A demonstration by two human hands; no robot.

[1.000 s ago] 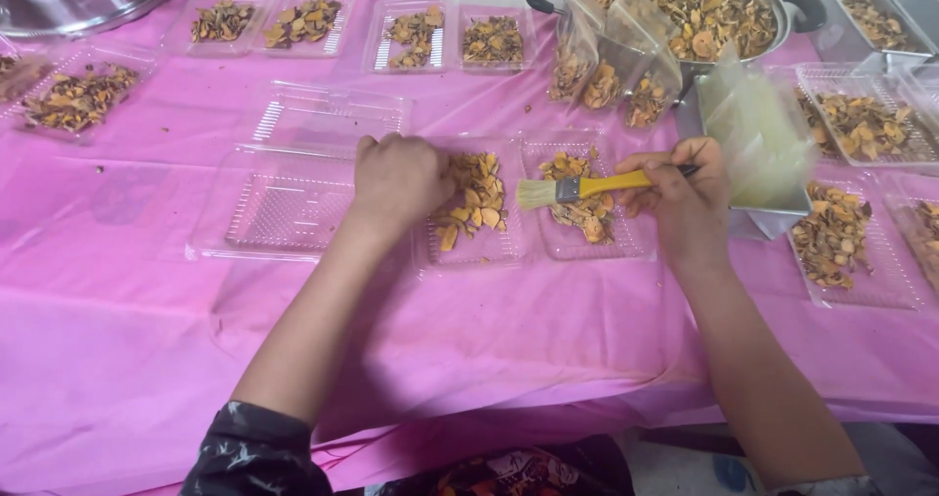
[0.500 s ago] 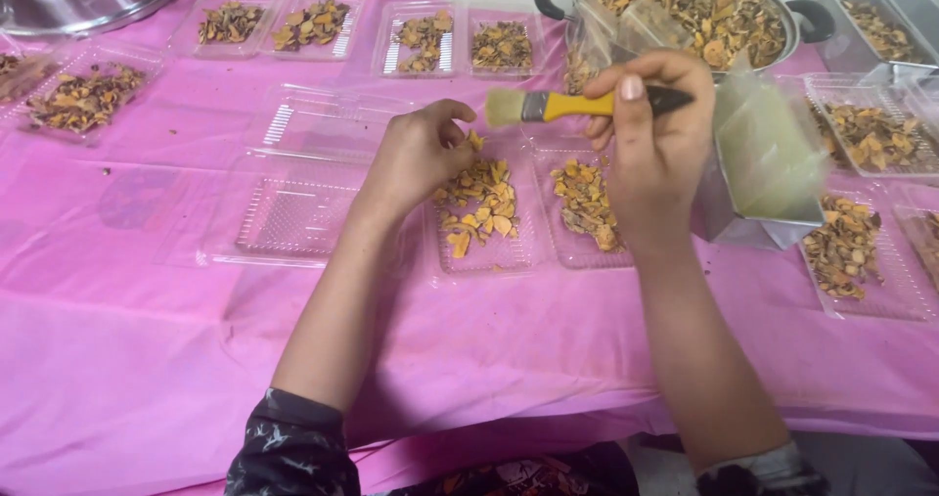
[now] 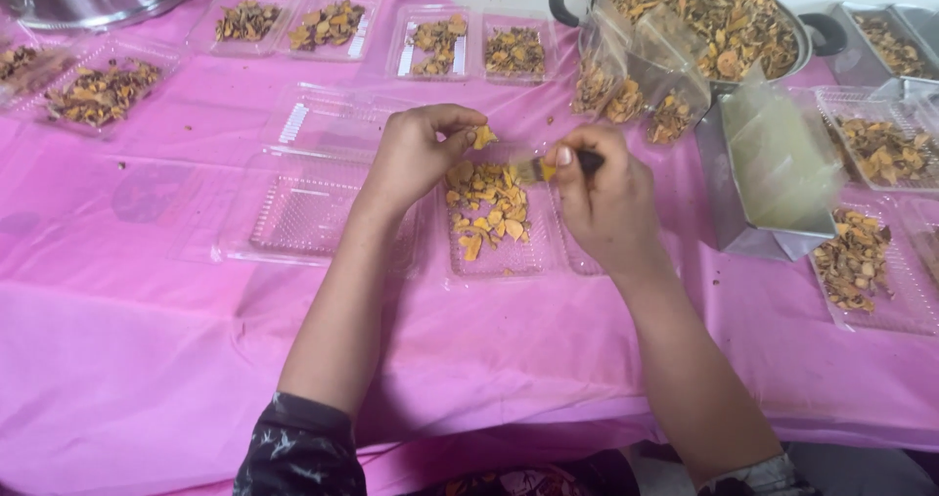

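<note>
Orange chip point(image 3: 481, 136) pinched in the left hand point(image 3: 416, 154) at frame centre, the brush point(image 3: 548, 168) (blurred) gripped by the right hand point(image 3: 606, 202) just to its right.

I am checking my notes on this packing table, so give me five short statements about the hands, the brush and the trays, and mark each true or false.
1. The left hand pinches a small orange piece between its fingertips. True.
2. The right hand holds a spoon. False: it grips a small brush with a yellow ferrule and dark handle.
3. The clear plastic tray between the hands holds dried orange-brown pieces. True.
4. The tablecloth is green. False: it is pink.
5. The big pot at the top right is empty. False: it is heaped with dried pieces.
</note>
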